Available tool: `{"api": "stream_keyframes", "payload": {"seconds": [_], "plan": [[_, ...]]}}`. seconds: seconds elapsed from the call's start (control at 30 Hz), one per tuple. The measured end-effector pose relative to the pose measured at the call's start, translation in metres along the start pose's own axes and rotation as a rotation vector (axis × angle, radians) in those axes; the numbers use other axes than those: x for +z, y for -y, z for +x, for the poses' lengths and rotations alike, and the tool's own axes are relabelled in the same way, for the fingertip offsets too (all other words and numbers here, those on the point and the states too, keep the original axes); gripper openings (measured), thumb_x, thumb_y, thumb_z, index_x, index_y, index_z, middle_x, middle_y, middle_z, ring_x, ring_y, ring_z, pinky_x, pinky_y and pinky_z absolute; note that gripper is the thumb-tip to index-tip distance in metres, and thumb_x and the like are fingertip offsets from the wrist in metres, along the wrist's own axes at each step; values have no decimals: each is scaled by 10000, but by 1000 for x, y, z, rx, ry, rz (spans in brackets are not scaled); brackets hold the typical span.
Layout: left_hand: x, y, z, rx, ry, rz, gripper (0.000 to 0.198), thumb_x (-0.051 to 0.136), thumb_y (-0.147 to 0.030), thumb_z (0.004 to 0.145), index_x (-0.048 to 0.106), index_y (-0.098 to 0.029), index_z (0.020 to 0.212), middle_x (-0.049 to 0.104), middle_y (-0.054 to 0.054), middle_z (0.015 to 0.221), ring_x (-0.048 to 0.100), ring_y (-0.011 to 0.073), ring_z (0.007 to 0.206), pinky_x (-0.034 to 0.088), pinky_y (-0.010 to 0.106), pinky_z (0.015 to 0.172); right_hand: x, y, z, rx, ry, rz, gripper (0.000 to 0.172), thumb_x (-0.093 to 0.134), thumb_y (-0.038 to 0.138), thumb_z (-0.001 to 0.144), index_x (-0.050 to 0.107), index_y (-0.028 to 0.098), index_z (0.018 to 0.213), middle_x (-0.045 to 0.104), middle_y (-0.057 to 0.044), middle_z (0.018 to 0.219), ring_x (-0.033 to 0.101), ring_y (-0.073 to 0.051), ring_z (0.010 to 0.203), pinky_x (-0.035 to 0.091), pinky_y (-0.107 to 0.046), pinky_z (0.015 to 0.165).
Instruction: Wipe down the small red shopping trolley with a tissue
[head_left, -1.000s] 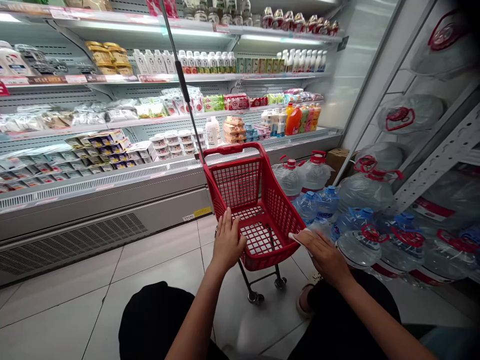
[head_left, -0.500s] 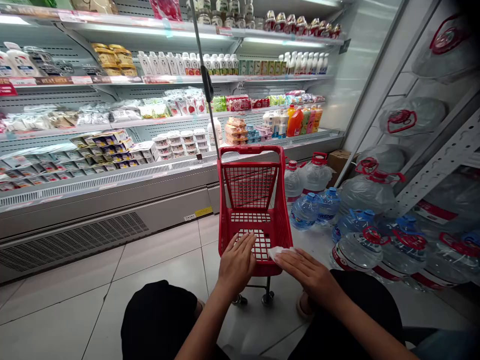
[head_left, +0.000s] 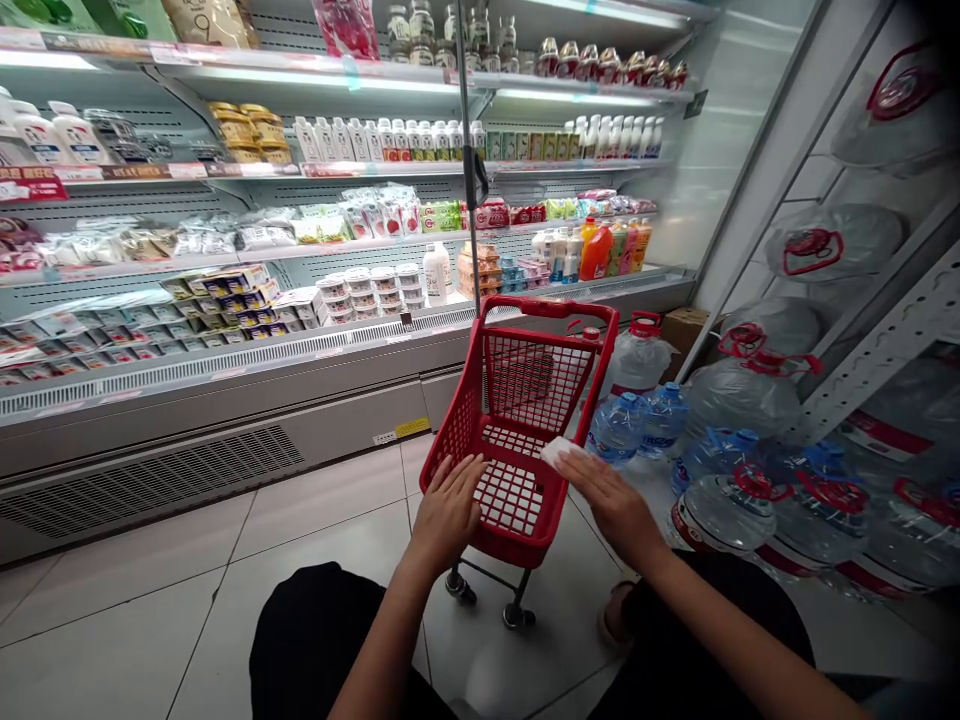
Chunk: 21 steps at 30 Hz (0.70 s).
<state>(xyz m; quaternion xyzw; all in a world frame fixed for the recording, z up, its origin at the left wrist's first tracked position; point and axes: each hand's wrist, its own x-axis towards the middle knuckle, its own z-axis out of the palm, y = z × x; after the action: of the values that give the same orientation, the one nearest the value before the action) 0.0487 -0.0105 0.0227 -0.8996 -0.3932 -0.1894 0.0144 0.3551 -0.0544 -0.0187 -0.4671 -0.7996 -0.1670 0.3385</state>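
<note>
In front of my knees stands a small red plastic shopping cart [head_left: 495,545] with grid walls and a slatted bottom, turned at an angle; nothing lies in its basket. My left hand [head_left: 444,515] rests on the near left rim, palm down, fingers stretched over the edge. Between the fingers of my right hand [head_left: 616,508] is a folded white tissue [head_left: 561,452]. That hand is at the cart's right side, the tissue by the right rim; whether it touches the rim I cannot tell.
An open refrigerated display case [head_left: 360,380] runs along the back, its shelves full of bottles, tubs and packets. Blue-capped water bottles [head_left: 621,425] and large red-handled water jugs [head_left: 724,510] crowd the right side. Pale floor tiles [head_left: 330,510] lie around the cart.
The cart has swung round, its back end moving right and its near end turning left. My left hand has shifted left with the rim, and my right hand has moved slightly up with the tissue.
</note>
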Motion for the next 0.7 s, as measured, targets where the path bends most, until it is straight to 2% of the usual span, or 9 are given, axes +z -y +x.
{"api": "stream_keyframes", "payload": {"seconds": [0.13,0.2,0.3,0.4,0.47,0.53,0.6,0.7], "plan": [[17,-32,-2,33,-15,-38,542,437,-156,976,481,-150,1517,552,106,1560,499,221,1464,385,435,1242,6,51,-13,-130,57,26,684,357,8,1020,283,268,1649,523,-17,1575,449,-177,1489,420,-418,1250],[21,-46,-5,24,-40,-72,546,416,-215,1022,411,-144,1563,559,118,1552,531,225,1436,392,436,1230,6,62,-16,-192,81,36,664,384,36,1031,285,261,1648,529,-15,1568,456,-177,1484,418,-411,1251],[19,-49,-8,-5,-54,-88,654,453,-371,1054,269,-123,1630,503,154,1591,534,258,1431,405,451,1207,0,50,-14,-240,130,18,647,387,62,1046,277,266,1650,512,-14,1580,447,-173,1489,394,-412,1261],[11,-36,-11,-4,-32,-77,872,547,-594,1002,200,-131,1655,480,170,1605,532,298,1429,431,459,1174,-11,13,-6,-177,119,-25,682,347,32,1033,251,293,1656,509,-12,1582,464,-159,1475,376,-416,1267],[6,-27,-12,-10,-30,-53,878,570,-613,985,218,-169,1657,478,151,1610,536,298,1426,426,462,1174,-17,-12,-2,-102,89,-56,723,318,0,1011,237,314,1657,508,-12,1584,488,-158,1458,380,-431,1264],[4,-25,-11,-19,-41,-26,749,563,-524,1005,303,-204,1630,488,128,1607,540,286,1423,412,467,1186,-18,-25,2,-52,74,-77,749,304,-18,993,233,324,1655,503,-12,1590,498,-165,1452,391,-448,1257],[4,-30,-9,-18,-53,-11,602,551,-421,1010,426,-214,1561,524,121,1580,559,282,1403,413,478,1189,-13,-20,5,-29,65,-76,756,302,-24,986,228,317,1657,498,-18,1596,493,-170,1458,401,-456,1251],[9,-45,-3,-23,-49,-43,413,518,-320,1023,555,-198,1416,660,124,1429,648,268,1286,491,450,1118,1,15,9,-58,67,-27,746,332,-13,989,219,289,1662,484,-23,1608,462,-171,1482,418,-438,1245]]}}
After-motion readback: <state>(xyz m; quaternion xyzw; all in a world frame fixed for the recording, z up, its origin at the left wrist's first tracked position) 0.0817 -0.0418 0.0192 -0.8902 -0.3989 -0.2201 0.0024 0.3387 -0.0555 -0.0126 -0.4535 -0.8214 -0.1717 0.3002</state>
